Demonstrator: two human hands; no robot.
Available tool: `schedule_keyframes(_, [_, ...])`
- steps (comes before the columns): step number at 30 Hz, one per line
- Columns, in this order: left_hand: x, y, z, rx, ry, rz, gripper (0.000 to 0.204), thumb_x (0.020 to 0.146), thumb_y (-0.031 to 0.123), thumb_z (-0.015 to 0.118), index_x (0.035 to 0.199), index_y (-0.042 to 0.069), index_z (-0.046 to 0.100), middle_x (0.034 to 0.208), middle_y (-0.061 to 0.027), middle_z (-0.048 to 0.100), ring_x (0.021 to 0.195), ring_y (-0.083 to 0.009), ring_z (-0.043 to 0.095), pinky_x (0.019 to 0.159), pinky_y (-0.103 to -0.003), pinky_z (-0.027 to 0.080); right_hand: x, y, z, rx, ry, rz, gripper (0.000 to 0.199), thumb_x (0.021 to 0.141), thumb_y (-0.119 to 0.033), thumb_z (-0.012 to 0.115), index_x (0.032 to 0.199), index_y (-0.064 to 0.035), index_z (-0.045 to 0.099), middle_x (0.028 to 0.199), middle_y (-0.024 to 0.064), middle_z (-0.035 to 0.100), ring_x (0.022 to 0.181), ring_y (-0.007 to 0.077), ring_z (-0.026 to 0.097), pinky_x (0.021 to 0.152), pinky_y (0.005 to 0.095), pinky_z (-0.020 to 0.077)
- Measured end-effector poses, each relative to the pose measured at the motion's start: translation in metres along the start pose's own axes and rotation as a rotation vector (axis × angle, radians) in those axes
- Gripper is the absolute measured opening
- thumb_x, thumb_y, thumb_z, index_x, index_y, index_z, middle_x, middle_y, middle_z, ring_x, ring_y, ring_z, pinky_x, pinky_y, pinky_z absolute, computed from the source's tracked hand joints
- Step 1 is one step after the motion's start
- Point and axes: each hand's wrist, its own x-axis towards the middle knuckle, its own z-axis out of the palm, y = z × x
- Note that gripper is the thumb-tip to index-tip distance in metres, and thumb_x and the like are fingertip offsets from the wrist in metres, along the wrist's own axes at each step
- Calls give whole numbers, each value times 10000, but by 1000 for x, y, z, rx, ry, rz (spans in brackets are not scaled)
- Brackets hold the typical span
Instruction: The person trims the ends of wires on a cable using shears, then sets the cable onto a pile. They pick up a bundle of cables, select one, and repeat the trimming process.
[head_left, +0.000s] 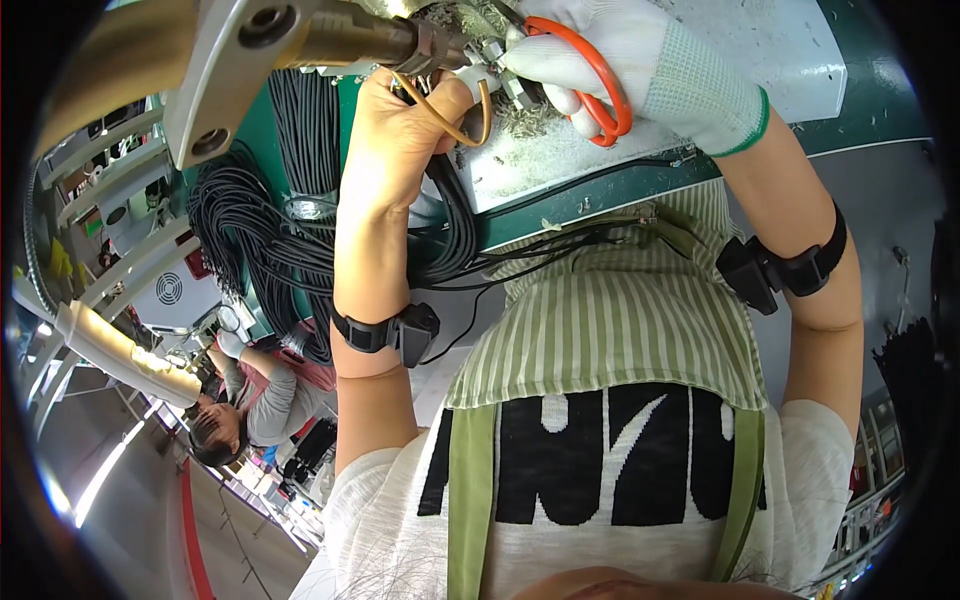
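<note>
Fingers of my bare left hand (395, 130) are closed around a bundle of black cables (455, 225) and pinch an orange wire loop (470, 125). At three o'clock from it, my gloved right hand (640, 65) grips orange scissors (600, 90), blades beside the loop, over the white table (780, 60).

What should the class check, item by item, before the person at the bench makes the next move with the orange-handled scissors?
1. Scissors held in the gloved right hand: ok.
2. Bare left hand gripping the bundle of black cables: ok.
3. Left fingers clear of the blades: cannot tell, the blades are hidden among the parts.
4. Orange wire loop by the left thumb, free of the scissors: cannot tell.
5. Glove on the left hand: not ok, it is bare.
6. White bench top free of scraps: not ok, clippings lie there.
</note>
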Motion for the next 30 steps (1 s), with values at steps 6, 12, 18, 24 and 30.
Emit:
schedule_keyframes(6, [-5,2,2,42,1,50,79,782,19,659,851,23,622,691,21,579,561,-42,501,494,-180,387,3,1,0,124,-65,34,202,852,-173,618,780,16,630,610,48,588,518,109,552,489,234,429])
schedule_keyframes(12, [-8,3,10,67,55,82,158,768,-2,667,923,11,642,786,5,630,671,-58,556,611,-211,456,4,5,-6,183,-99,-21,189,842,-155,622,777,22,626,610,51,588,514,110,552,478,231,425])
schedule_keyframes(18, [-8,0,10,42,67,98,174,771,-20,648,943,5,645,797,-6,639,672,-65,561,614,-218,462,1,-2,-4,184,-66,66,188,839,-150,619,769,25,623,596,50,580,489,114,546,452,232,422])
schedule_keyframes(24, [-5,2,11,84,63,90,117,780,-19,627,894,10,625,750,-2,619,642,-75,565,600,-217,462,4,-1,-5,137,-84,33,183,841,-149,615,761,16,613,584,50,573,475,120,544,442,237,419])
schedule_keyframes(30, [-6,-7,4,-75,-42,59,66,868,63,600,820,21,581,624,1,540,545,-79,508,501,-207,394,12,31,-1,-171,-1,-813,215,865,-175,624,757,9,605,578,54,571,463,133,540,441,262,431])
